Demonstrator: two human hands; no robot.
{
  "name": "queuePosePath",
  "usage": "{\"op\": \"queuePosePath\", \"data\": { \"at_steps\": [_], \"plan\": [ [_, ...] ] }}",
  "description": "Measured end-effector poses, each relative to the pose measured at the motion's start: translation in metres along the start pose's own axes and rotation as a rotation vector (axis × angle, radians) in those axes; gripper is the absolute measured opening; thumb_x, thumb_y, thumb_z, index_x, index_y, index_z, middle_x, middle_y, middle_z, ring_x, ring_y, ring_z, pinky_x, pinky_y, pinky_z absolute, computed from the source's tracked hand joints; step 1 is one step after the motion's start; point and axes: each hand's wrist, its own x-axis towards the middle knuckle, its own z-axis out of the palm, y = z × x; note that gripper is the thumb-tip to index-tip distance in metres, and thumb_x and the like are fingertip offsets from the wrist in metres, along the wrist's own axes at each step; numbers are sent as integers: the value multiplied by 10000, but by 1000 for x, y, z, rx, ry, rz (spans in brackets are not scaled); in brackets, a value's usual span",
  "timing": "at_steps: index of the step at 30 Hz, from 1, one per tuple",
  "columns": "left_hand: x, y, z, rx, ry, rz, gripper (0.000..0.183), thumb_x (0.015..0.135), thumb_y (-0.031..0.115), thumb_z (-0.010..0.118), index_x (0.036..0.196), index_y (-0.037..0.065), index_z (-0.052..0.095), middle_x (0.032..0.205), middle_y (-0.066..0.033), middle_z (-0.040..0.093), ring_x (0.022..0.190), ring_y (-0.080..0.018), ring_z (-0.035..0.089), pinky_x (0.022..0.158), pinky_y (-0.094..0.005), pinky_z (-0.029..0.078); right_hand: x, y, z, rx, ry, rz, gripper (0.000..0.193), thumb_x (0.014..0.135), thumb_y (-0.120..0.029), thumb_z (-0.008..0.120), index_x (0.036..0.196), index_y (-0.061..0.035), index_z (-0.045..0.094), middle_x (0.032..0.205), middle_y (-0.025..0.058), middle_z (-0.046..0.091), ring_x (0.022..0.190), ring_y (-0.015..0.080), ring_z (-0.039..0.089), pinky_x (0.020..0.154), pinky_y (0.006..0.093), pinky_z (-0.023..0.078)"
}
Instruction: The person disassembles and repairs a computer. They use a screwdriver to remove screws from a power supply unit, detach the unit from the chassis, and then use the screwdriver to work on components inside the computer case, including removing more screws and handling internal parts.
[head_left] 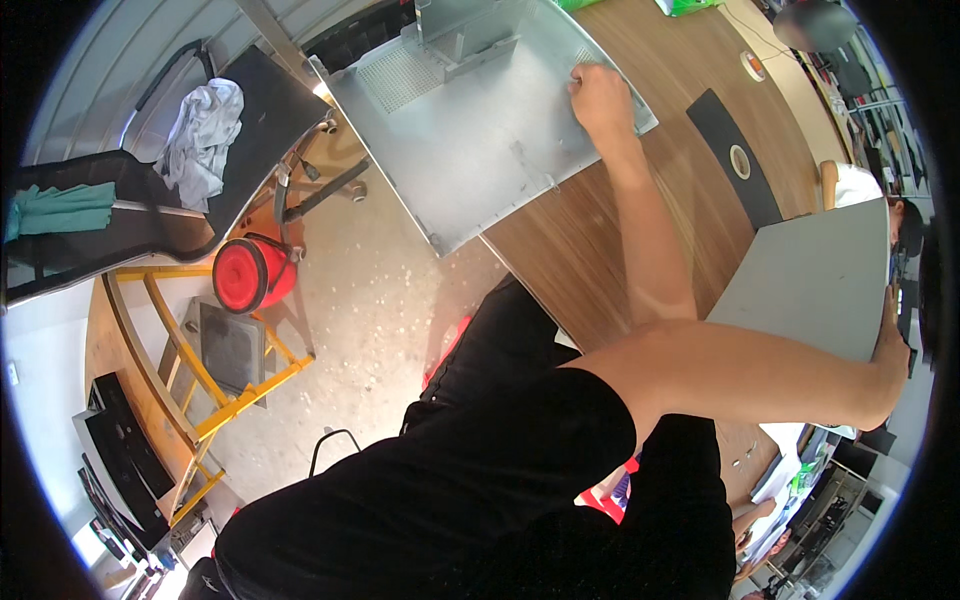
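Note:
A large silver metal computer case, with perforated vents and a raised bracket, lies over the corner of the wooden table at the top of the view. My left hand rests on its right part, fingers curled in and closed; whatever they pinch is too small to see. Over to the right stands a grey flat panel. My right hand is at its far right edge, fingers along and around that edge; the hand is partly hidden behind my wrist and the panel.
The brown wooden table carries a dark strip with a round hole and a tape roll. Left are a black chair with clothes, a red bucket and a yellow frame. Other people sit at the right.

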Motion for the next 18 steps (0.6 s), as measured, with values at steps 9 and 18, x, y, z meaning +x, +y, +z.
{"op": "queuePosePath", "data": {
  "at_steps": [9, 18],
  "plan": [
    [6, 7, 13, -67, 242, -9, 343, 746, 338, 722, 1040, 168, 769, 1108, -90, 717, 1094, -351, 634, 925, -626, 435, -33, -3, -1, 92, 220, -30, 120, 834, -120, 581, 813, -20, 645, 870, 213, 644, 850, 417, 628, 759, 506, 513],
    [14, 44, 0, 65, 265, -553, 350, 827, 181, 675, 1039, -97, 684, 1096, -305, 670, 1084, -401, 657, 905, -436, 541, -236, -19, -157, 731, 406, 240, 113, 886, -125, 660, 942, -30, 681, 856, 159, 650, 831, 320, 622, 792, 407, 481]
  ]
}}
